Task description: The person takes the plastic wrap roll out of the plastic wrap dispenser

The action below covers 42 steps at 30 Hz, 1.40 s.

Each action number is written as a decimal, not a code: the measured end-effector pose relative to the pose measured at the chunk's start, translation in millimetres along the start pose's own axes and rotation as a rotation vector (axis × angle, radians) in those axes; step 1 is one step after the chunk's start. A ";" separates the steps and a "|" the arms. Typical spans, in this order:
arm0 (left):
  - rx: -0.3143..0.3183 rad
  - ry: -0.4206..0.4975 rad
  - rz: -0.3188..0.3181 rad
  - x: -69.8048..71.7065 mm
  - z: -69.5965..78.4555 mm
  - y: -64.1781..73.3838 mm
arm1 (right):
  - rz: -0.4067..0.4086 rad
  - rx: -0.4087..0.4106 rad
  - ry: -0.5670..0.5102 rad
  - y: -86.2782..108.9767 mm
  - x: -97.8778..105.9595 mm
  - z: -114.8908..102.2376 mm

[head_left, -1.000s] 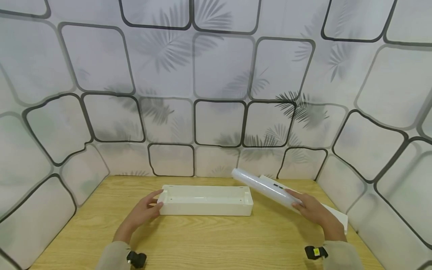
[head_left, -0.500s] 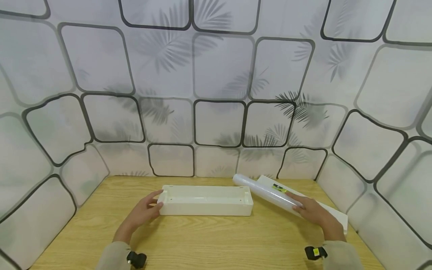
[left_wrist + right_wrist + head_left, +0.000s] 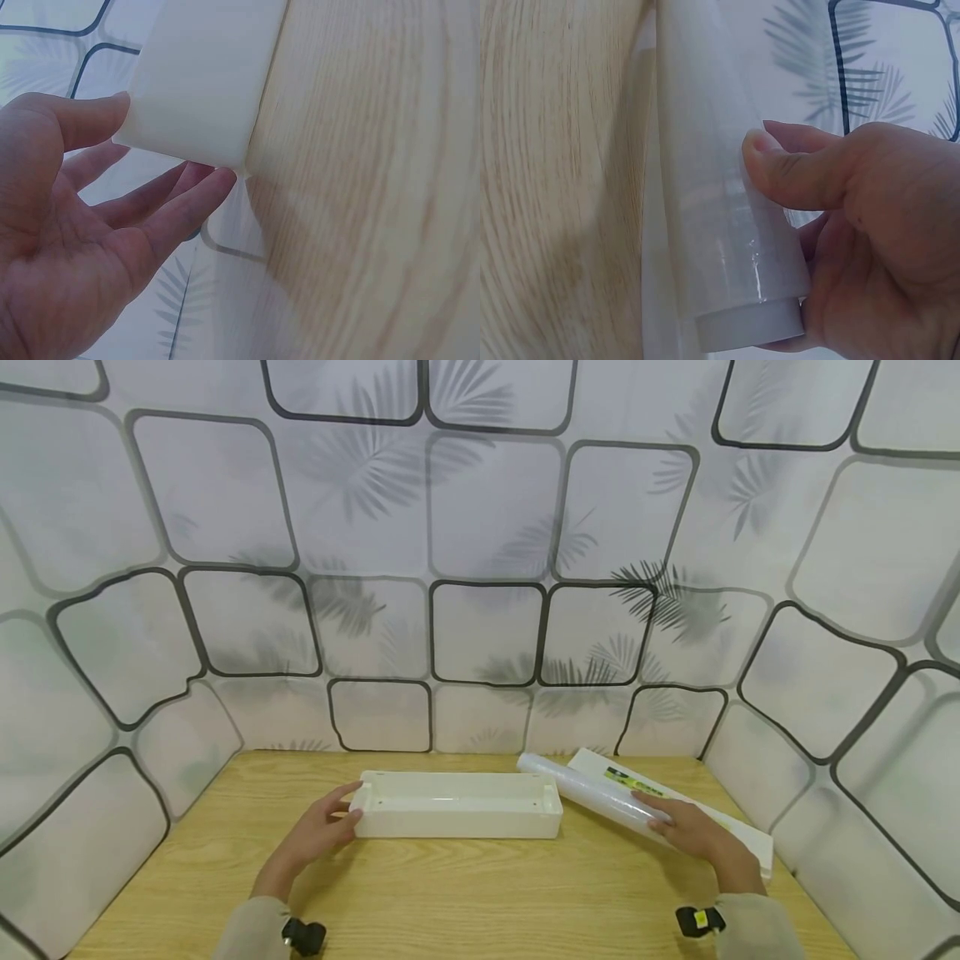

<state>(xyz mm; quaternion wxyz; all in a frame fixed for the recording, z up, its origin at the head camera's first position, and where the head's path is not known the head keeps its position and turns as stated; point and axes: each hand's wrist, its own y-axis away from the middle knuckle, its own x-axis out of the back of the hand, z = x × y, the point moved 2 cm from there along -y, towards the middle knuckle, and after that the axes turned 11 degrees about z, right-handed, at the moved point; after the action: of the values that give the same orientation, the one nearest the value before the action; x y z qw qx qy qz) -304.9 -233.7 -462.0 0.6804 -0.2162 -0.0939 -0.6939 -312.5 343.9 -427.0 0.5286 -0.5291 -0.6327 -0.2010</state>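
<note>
A long white open-topped plastic box (image 3: 458,825) lies on the table in the head view. My left hand (image 3: 320,824) holds its left end, with the thumb at the front edge and fingers at the back corner. The left wrist view shows my left hand (image 3: 97,217) spanning that end of the box (image 3: 199,75). My right hand (image 3: 693,828) grips the near end of a roll of cling film (image 3: 600,795), which slants up and left. In the right wrist view my thumb presses on the roll (image 3: 720,187), and its white core end sticks out.
A flat white cover-like piece (image 3: 738,837) with a green and black label (image 3: 630,782) lies slanted under and behind the roll. The wooden table (image 3: 480,893) meets patterned curtain-like walls (image 3: 487,635) at the back and both sides.
The far end of the roll has come down in my right hand, and more of the label behind it shows. My left hand and the box have stayed in place.
</note>
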 end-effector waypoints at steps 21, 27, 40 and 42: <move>-0.009 -0.002 0.000 1.1 -4.3 -2.2 | -0.084 -0.085 -0.057 -0.2 1.6 -5.9; -0.011 0.005 -0.004 2.4 -3.1 -2.5 | -0.085 -0.075 -0.055 -1.6 0.8 -4.2; -0.003 -0.011 0.001 1.3 0.8 -1.4 | -0.112 -0.110 -0.080 0.6 -3.4 -0.2; 0.002 -0.009 -0.003 0.6 -0.2 -0.8 | -0.117 -0.113 -0.076 1.7 -4.8 0.7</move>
<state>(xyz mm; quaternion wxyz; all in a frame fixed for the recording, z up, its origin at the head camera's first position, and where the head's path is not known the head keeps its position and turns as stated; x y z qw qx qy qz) -305.7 -234.3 -461.8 0.6793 -0.2185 -0.0982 -0.6937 -311.9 342.9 -432.0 0.4607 -0.5274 -0.6698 -0.2470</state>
